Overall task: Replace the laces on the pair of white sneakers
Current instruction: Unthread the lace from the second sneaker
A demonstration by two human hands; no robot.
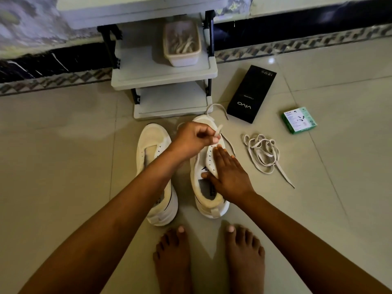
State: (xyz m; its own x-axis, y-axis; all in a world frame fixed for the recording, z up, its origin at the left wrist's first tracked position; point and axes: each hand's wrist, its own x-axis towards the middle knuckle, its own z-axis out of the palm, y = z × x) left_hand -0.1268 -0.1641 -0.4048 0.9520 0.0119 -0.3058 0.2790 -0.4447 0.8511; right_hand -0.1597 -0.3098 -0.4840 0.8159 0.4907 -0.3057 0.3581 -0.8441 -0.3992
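Sneakers: left sneaker [156,166] and right sneaker [206,177], frame centre.
Left hand [194,137]: pinches lace [218,130].
Right hand [228,175]: fingers straight, pressing right sneaker.
Loose lace [262,152]: centre right.

Glossy floor tiles [339,187], cloth laces [262,152].

The single head-worn camera is looking steeply down and forward from above the person's bare feet [209,257]; it is facing a low shelf unit [164,79] against the wall; it is sitting near the tiled floor [63,166], with both forearms reaching in from the bottom corners; the wide lens is bending the edges.
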